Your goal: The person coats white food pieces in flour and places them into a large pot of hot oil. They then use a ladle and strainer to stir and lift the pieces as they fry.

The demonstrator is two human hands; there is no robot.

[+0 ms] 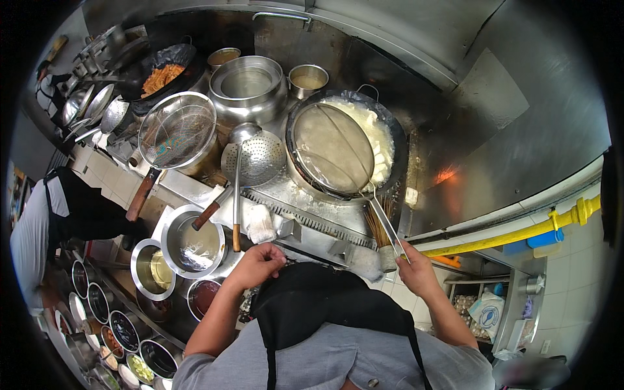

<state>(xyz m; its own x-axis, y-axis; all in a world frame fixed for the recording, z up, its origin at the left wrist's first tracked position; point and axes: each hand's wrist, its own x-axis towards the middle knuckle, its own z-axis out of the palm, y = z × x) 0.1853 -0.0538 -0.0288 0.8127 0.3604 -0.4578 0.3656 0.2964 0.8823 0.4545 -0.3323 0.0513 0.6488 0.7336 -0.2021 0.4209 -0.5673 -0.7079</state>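
Observation:
My right hand (416,268) grips the metal handle of a large round fine-mesh strainer (334,146). The strainer's mesh lies over the left part of a black wok (399,165). Pale pieces in bubbling liquid (381,141) show along the wok's right side, while the mesh hides the rest. My left hand (261,267) is at the stove's front edge, fingers curled, with nothing visible in it. Just beyond it lies a folded white cloth (262,224). A ladle (237,187) with a wood-tipped handle rests across a perforated skimmer (261,158) on the steel stovetop.
A wire-mesh strainer (178,130) sits over a pot at left. Behind it, another wok (163,78) holds orange-brown food. Steel pots (246,87) line the back. A co-worker (73,209) stands at left near several seasoning containers (124,331). A yellow pipe (507,235) runs at right.

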